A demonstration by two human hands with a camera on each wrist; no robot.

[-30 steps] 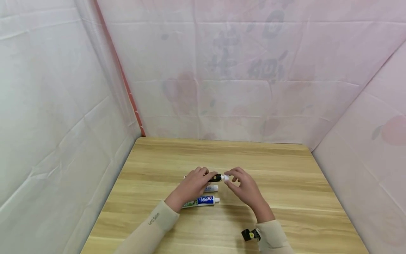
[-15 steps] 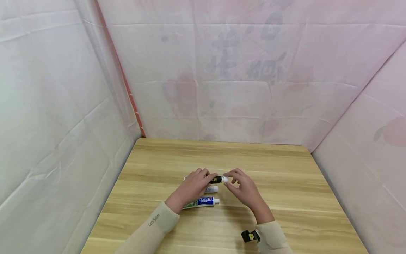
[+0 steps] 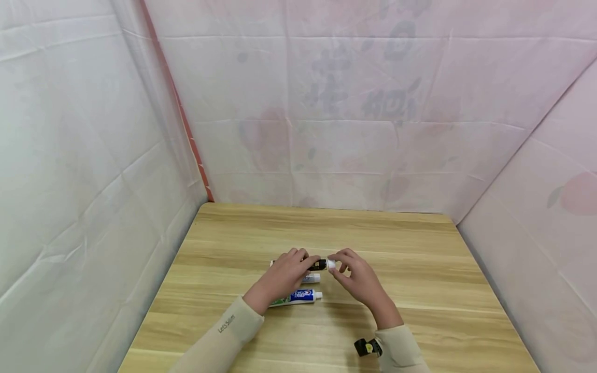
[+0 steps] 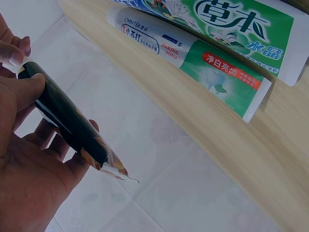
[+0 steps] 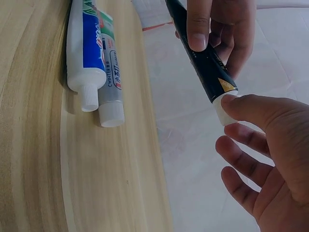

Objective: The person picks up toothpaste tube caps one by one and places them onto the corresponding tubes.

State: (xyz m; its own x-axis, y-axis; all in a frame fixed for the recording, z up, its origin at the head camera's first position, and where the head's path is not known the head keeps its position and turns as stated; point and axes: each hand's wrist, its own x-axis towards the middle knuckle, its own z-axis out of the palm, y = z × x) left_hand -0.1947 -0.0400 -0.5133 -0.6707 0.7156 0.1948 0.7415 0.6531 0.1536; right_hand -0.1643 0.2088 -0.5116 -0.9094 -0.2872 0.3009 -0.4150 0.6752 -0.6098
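Observation:
A black toothpaste tube [image 4: 70,116] with a white cap [image 5: 223,110] is held up off the table. My left hand [image 3: 282,274] grips its body, thumb on one side and fingers on the other. Thumb and index finger of my right hand [image 3: 359,277] pinch the white cap; the other fingers are spread loosely in the right wrist view. Below the left hand lie a silver-and-green toothpaste tube [image 4: 193,63] and a blue-and-green toothpaste tube [image 3: 303,296], side by side. In the head view the left hand hides part of each tube.
The wood-grain table [image 3: 420,280] carries the tubes. White printed sheets [image 3: 336,119] hang as walls behind and on both sides. A small black wrist device [image 3: 367,347] sits by the right sleeve cuff.
Both hands stay nearly in place, the right fingers shifting slightly at the white cap. The gap of white between the cap and the black tube body looks shorter now. The other two tubes lie still.

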